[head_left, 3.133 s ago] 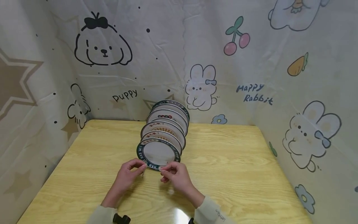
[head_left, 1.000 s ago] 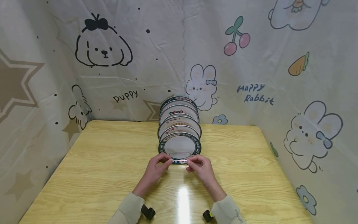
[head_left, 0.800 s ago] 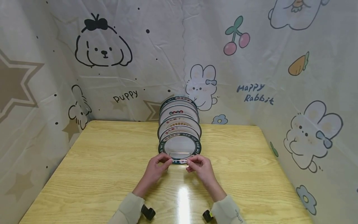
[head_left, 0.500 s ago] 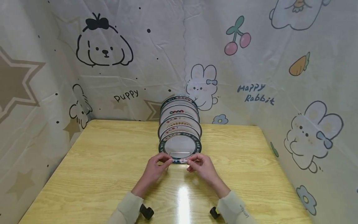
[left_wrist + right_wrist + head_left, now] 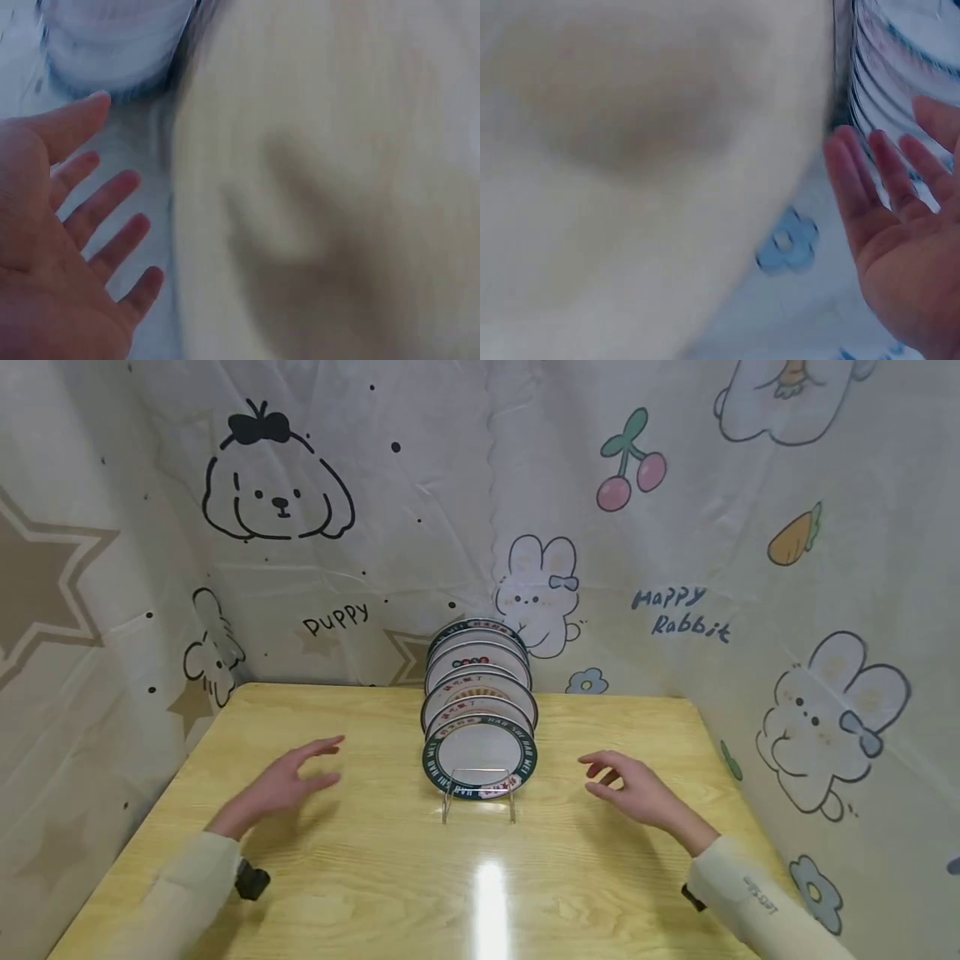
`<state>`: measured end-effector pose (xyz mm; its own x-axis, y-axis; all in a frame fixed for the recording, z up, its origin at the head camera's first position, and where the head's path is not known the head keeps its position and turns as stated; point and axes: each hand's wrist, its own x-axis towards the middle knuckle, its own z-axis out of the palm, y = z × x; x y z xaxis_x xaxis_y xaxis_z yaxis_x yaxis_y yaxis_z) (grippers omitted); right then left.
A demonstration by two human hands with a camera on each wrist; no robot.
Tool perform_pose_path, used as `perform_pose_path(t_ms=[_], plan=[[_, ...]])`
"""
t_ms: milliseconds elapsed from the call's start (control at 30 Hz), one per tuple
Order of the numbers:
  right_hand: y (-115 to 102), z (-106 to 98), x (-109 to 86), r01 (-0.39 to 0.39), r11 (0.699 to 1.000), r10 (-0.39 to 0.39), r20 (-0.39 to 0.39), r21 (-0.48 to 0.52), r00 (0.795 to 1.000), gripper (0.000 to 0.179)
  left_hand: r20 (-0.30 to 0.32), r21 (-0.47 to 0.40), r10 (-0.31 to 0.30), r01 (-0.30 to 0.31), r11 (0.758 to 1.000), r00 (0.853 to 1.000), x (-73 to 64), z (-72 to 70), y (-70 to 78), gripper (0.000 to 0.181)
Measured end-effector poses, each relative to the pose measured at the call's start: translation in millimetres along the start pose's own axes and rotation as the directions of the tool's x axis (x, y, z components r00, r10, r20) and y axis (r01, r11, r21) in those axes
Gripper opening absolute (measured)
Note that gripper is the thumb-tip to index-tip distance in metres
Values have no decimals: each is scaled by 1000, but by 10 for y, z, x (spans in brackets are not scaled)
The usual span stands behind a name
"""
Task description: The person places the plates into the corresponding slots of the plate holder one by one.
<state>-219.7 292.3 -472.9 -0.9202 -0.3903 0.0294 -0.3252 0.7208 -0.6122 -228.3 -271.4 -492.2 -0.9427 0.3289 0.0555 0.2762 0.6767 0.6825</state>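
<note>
Several round plates stand tilted back one behind another in a wire plate rack (image 5: 480, 781) at the middle of the table. The front plate (image 5: 480, 750) has a dark green lettered rim and a white centre. Behind it show pale plates (image 5: 480, 681) with red and orange prints. My left hand (image 5: 288, 781) is apart from the rack on its left, fingers spread and holding nothing. To the right of the rack, my right hand (image 5: 633, 785) is also off it, fingers loosely bent with nothing in them. In the left wrist view the plates (image 5: 116, 45) are blurred beyond the thumb.
The wooden table (image 5: 600, 877) ends at a cloth backdrop (image 5: 420, 552) with cartoon prints, which also rises along both sides. The rearmost plate (image 5: 480, 625) stands close to the back cloth.
The plate rack with its plates was shifted to the right and straightened while both hands pinched its front wire. Since then both hands have let go and moved apart to either side.
</note>
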Motion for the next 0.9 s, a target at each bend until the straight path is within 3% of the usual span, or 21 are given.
perform_pose_path(t_ms=[67, 133, 233, 300, 400, 433, 500, 533, 600, 700, 767, 833, 900], plan=[[-21, -216, -27, 12, 998, -10, 28, -65, 1000, 43, -11, 76, -19, 19, 997, 1000, -86, -363, -84, 70], [-53, -430, -22, 38, 985, -35, 22, -167, 999, 45, -62, 179, -28, 38, 983, 998, -143, -707, -127, 75], [-109, -770, 46, 49, 944, -59, -22, -327, 998, 51, -142, 345, -34, 81, 935, 989, -168, -1140, -88, 81], [-140, -964, 100, 39, 908, -78, -77, -417, 994, 55, -198, 485, 5, 93, 870, 980, -167, -1340, -22, 81], [-210, -1173, 160, 12, 855, -122, -178, -518, 976, 63, -261, 673, 79, 123, 730, 962, -171, -1520, 135, 82], [-235, -1213, 170, 13, 832, -156, -213, -554, 964, 66, -280, 723, 109, 135, 677, 954, -178, -1549, 178, 82], [-268, -1263, 183, 36, 782, -251, -262, -622, 932, 68, -294, 789, 141, 156, 595, 945, -190, -1577, 259, 85], [-271, -1277, 187, 47, 742, -304, -274, -668, 912, 69, -297, 811, 157, 161, 563, 942, -196, -1576, 289, 87], [-248, -1275, 195, 84, 665, -418, -277, -742, 865, 68, -288, 840, 190, 152, 522, 939, -204, -1556, 322, 88], [-161, -1238, 202, 108, 560, -530, -255, -821, 809, 61, -274, 857, 281, 101, 506, 920, -188, -1467, 305, 83], [-84, -1200, 204, 104, 512, -559, -239, -853, 794, 64, -273, 856, 345, 64, 513, 898, -163, -1372, 251, 81], [3, -1153, 208, 100, 491, -559, -225, -865, 798, 71, -281, 848, 391, 36, 529, 876, -137, -1263, 175, 84], [94, -1101, 210, 104, 489, -545, -210, -866, 812, 74, -281, 847, 415, 19, 532, 865, -125, -1161, 88, 88]])
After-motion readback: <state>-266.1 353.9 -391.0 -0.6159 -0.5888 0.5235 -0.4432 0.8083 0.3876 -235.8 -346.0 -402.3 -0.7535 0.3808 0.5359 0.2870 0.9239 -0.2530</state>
